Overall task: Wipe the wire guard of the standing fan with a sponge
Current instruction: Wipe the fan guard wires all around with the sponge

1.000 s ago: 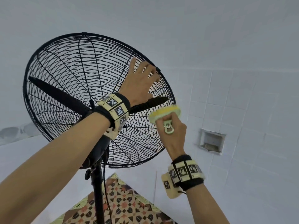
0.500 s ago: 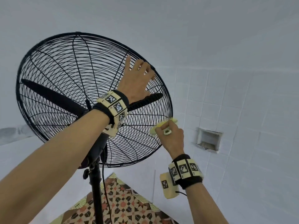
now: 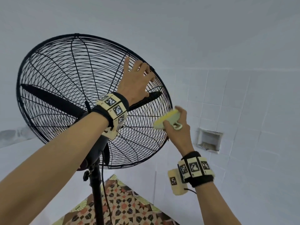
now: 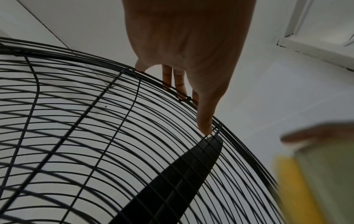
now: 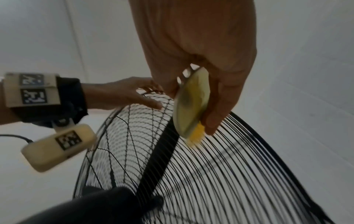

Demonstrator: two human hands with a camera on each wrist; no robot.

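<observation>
My left hand (image 3: 136,82) lies spread on the wire guard (image 3: 68,82) at two o'clock, steadying it; my right hand (image 3: 178,127) grips the sponge (image 3: 167,118), seemingly brushing the wires at three.

The sponge (image 4: 314,181) is just a yellow-green smear in the left wrist view, cut off by the right and bottom edges, and the right hand (image 4: 316,133) on it is a blur too, so you can't make out the grip there. The fan pole (image 3: 97,200) runs off the bottom of the head view, so no base, and the left hand (image 3: 135,82) covers part of the guard (image 3: 65,78) and part of a blade (image 3: 152,95). In the right wrist view the guard's lower right is cut off and the wires blur together.
</observation>
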